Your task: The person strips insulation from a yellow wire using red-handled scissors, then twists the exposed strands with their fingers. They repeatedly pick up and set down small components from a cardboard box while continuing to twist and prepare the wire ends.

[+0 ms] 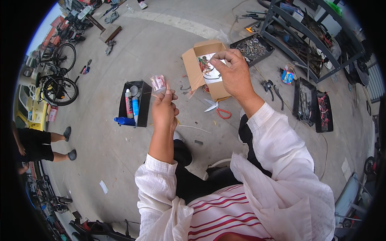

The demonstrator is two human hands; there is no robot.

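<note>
My left hand (164,107) is closed on a small clear plastic packet (158,83) with pink and white on it, held up between thumb and fingers. To its right, my right hand (232,72) is raised in a pinch in front of an open cardboard box (193,72). Whatever is between those fingertips is too small to make out. Inside the box lie a white sheet and some red and green pieces, partly covered by my right hand. Scissors with red-orange handles (223,113) lie on the floor just below the box, blades open.
A black bin (140,105) with tubes and bottles stands left of my left hand. Right of the box are a tray of metal parts (253,47), pliers (277,93), black tool trays (304,102) and a metal rack (295,52). Another person (40,144) stands far left near bicycles (60,88).
</note>
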